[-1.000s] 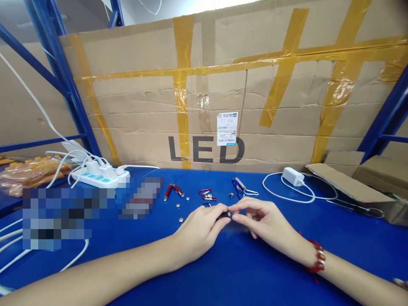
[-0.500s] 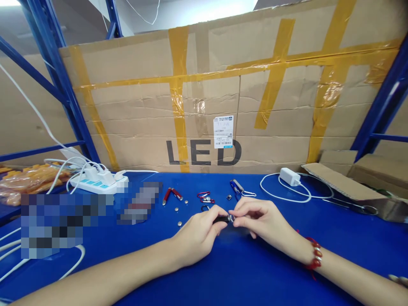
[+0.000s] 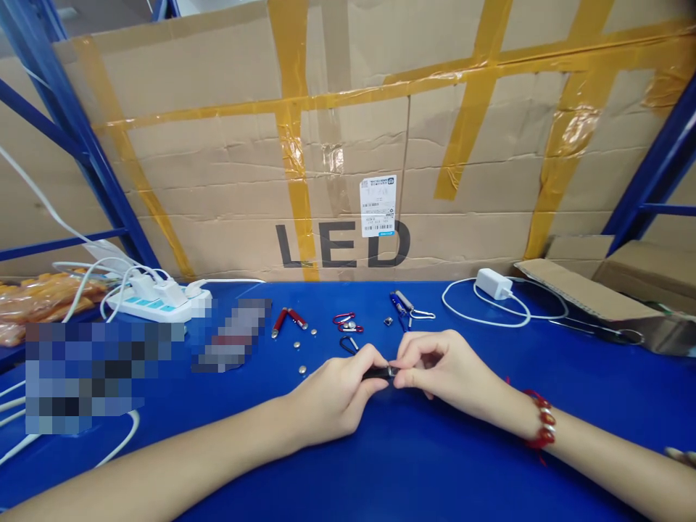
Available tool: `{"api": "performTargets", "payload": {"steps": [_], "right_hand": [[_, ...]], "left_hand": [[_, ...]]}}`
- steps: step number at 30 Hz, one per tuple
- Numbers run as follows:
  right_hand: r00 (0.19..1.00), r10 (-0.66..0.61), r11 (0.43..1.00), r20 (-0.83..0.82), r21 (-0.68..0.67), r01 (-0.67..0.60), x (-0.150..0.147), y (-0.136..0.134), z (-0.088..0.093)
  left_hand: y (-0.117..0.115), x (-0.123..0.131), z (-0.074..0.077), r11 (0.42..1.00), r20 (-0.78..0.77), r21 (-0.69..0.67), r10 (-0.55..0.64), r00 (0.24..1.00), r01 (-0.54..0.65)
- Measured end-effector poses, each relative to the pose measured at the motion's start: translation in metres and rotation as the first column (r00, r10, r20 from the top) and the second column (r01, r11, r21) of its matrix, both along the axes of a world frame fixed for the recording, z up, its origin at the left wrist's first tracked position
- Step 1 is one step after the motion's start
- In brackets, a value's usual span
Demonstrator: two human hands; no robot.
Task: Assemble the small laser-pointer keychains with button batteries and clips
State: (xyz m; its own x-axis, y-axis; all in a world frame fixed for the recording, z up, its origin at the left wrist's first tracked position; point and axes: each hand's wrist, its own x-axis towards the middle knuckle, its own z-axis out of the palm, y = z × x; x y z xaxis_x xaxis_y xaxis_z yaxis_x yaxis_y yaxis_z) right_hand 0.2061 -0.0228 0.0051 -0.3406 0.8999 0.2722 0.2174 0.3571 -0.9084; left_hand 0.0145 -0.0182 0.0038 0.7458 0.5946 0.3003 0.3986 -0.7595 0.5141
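A tall wall of creased cardboard [image 3: 217,174] stood behind the glossy blue tabletop [image 3: 424,449], crossed by shiny amber tape [image 3: 291,130] and printed with large black letters.

In front of it, near the middle of the table, a slim black tube [image 3: 375,373] lay between the two hands, its long axis running roughly left to right, from one set of fingertips to the other. Neither hand had to reach for it: the left hand [image 3: 334,395] was gripping the body between thumb and bent fingers and hid much of its length, while the right hand [image 3: 446,366] met it from the other side, thumb and forefinger pinched at its silvery end. Whether those right fingertips also held a separate small part could not be told.

The tube looked smooth and round, dark along the body and bright metal at the tip. Just beyond the left knuckles lay a black clip [image 3: 349,345], an elongated loop, and past that some thin, glossy red clips [image 3: 344,319]. Round, shiny metal discs [image 3: 302,370] were scattered to the left, near two slender red tubes [image 3: 288,319] with silvery ends set in a V. Beyond the right hand, a metallic blue tube [image 3: 402,300] lay beside a silver-coloured clip [image 3: 423,315]. A bracelet [image 3: 542,420] of reddish beads and red cord circled the right wrist.
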Motion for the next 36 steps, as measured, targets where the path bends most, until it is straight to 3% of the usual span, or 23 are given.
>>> {"api": "performTargets", "payload": {"steps": [8, 21, 31, 36], "right_hand": [[0.995, 0.0, 0.981, 0.098, -0.191, 0.018, -0.0003, 0.0006, 0.0035], [0.995, 0.007, 0.983, 0.096, -0.183, 0.011, -0.0016, -0.0018, 0.0028], [0.987, -0.04, 0.988, 0.155, -0.142, 0.062, -0.0004, 0.0035, 0.004], [0.993, 0.03, 0.978, 0.11, -0.207, -0.007, 0.003, 0.0048, 0.0064]], "left_hand": [[0.0019, 0.0025, -0.0029, 0.998, 0.009, 0.054, 0.014, 1.0, -0.015], [0.0008, 0.0017, -0.0029, 0.983, -0.001, 0.16, 0.089, 0.996, -0.087], [-0.0001, 0.0032, -0.0019, 0.981, -0.003, 0.111, 0.16, 0.987, -0.158], [0.0005, 0.0029, -0.0007, 0.988, 0.011, 0.078, 0.129, 0.992, -0.13]]}}
